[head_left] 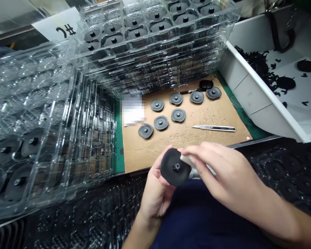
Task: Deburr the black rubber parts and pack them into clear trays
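Black disc (pixel 168 174), held near the cardboard's (pixel 212 110) front edge, is gripped by the left hand (pixel 155 190); the right hand (pixel 223 166) pinches a white pad (pixel 187 160) against its rim, apparently wiping. Working round would call for turning it. Beyond the cardboard, a paper's (pixel 52 31) upside-down writing resembles "#C".

Brown cardboard (pixel 217 112) lies on a green bench (pixel 120 157). It bears seven dark discs (pixel 178 117), a knife (pixel 214 128), white paper (pixel 133 118) and possibly a brush (pixel 206 84).

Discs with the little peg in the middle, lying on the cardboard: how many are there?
7: four discs in the back row, and three discs in the nearer, slanting row.
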A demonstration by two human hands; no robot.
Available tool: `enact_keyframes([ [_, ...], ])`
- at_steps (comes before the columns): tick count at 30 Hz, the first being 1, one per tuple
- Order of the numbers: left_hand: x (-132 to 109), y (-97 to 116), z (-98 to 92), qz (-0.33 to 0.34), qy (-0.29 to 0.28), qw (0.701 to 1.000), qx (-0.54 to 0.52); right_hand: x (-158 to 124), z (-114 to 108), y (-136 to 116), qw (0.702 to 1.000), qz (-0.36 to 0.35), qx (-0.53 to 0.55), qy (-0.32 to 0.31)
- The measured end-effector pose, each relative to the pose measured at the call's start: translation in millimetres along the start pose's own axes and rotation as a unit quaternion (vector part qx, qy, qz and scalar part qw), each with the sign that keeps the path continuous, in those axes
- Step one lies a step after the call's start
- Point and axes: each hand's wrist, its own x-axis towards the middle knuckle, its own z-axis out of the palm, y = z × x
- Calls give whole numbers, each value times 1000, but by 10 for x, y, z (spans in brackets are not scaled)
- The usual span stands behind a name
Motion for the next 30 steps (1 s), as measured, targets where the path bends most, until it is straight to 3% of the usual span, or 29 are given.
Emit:
enact_keyframes([
  [3,-45,6,23,-4,-1,1000,-2,190,71,19,987,-153,-11,51],
  [5,-62,12,7,-6,-6,1000,14,307,134,59,972,-227,58,31],
  [7,-55,10,-25,-5,-21,999,28,366,171,80,980,-182,77,0],
  [9,-31,-6,-57,-8,-43,999,24,368,182,58,993,-119,19,-13],
  [11,-7,-27,-75,-19,-58,998,10,357,182,23,988,-153,-6,-11],
  [14,-1,-31,-89,-19,-62,998,-12,388,199,104,974,-211,75,-6],
  [15,-9,-21,-96,-18,-64,998,-20,400,218,187,979,-180,96,3],
  [18,-52,32,-136,-33,-93,994,-53,343,356,553,994,10,105,3],
  [21,-88,69,-183,-46,-120,988,-86,114,612,912,984,134,112,-22],
  [25,-98,71,-204,-48,-120,986,-106,-118,773,1069,981,140,120,-58],
  [27,-85,68,-199,-50,-135,983,-109,-76,645,944,981,145,118,-46],
  [30,-46,58,-192,-58,-152,982,-97,109,327,533,989,107,95,39],
])
